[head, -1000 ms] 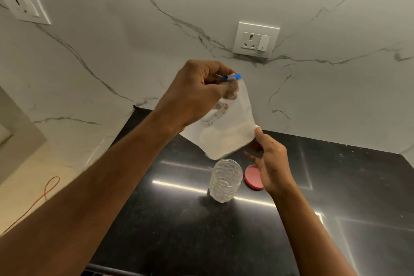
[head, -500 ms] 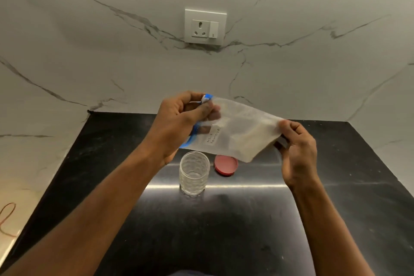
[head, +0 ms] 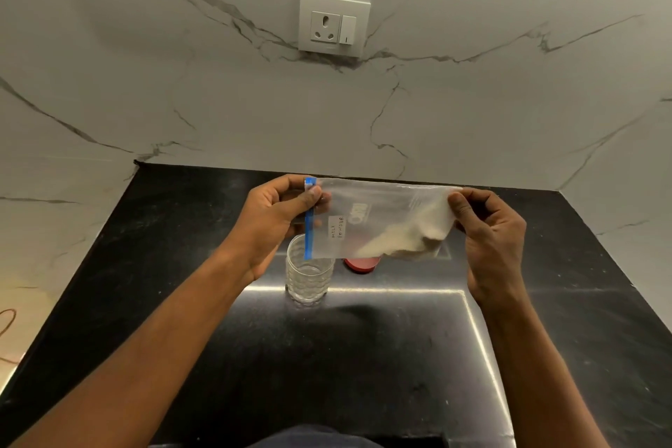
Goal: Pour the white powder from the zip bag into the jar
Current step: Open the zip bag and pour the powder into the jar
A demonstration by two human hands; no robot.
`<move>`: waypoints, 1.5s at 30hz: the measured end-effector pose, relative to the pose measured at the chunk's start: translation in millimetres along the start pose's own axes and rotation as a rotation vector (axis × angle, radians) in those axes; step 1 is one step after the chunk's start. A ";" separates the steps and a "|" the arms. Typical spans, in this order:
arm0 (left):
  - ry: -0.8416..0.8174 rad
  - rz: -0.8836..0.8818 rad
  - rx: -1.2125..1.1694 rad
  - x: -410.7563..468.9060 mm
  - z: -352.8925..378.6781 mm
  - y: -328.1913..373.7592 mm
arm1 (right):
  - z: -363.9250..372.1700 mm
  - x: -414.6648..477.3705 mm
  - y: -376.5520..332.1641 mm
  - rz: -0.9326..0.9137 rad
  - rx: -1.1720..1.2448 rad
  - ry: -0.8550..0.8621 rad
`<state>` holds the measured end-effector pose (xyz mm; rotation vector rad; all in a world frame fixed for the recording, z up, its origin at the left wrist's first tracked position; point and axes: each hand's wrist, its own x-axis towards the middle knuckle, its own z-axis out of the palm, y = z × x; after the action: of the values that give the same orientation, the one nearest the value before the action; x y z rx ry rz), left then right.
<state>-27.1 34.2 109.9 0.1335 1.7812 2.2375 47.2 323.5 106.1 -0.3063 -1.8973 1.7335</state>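
A clear zip bag (head: 374,218) with a blue zip strip and a handwritten label hangs sideways above the counter. My left hand (head: 276,218) pinches its blue zip end on the left. My right hand (head: 491,233) grips the bag's bottom end on the right. The white powder (head: 407,236) lies heaped in the right, lower part of the bag. A clear textured glass jar (head: 307,275) stands open on the black counter, right under the zip end. Whether the zip is open, I cannot tell.
A red lid (head: 362,264) lies flat on the black counter (head: 363,356) just right of the jar, partly behind the bag. A marble wall with a white socket (head: 334,25) rises behind. The counter's left edge drops to a floor with an orange cable (head: 7,335).
The bag went from hanging upright to lying sideways, lower and just over the jar. My right hand moved to grip its bottom end. The view swung to the right and centred on the counter.
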 end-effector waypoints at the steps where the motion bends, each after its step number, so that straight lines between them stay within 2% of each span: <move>1: 0.005 -0.001 -0.001 -0.5 -1.0 -1.4 | 0.4 -0.5 -1.5 -0.003 0.004 -0.004; 8: 0.019 0.020 0.014 -1.0 -10.0 -6.3 | 9.8 -2.6 -16.0 -0.051 0.015 -0.034; 21: 0.085 0.027 0.042 -3.8 -28.1 -16.6 | 34.5 -3.6 -33.0 -0.282 -0.089 -0.090; 31: 0.116 0.021 0.064 -2.4 -32.8 -25.3 | 41.5 -4.2 -43.6 -0.300 -0.168 -0.045; 45: 0.144 0.012 0.039 -6.4 -31.9 -22.3 | 45.6 -1.6 -54.0 -0.358 -0.223 -0.093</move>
<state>-25.2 6.9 81.4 -0.0096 1.9029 2.2732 34.6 276.4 157.3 0.0360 -2.0674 1.3249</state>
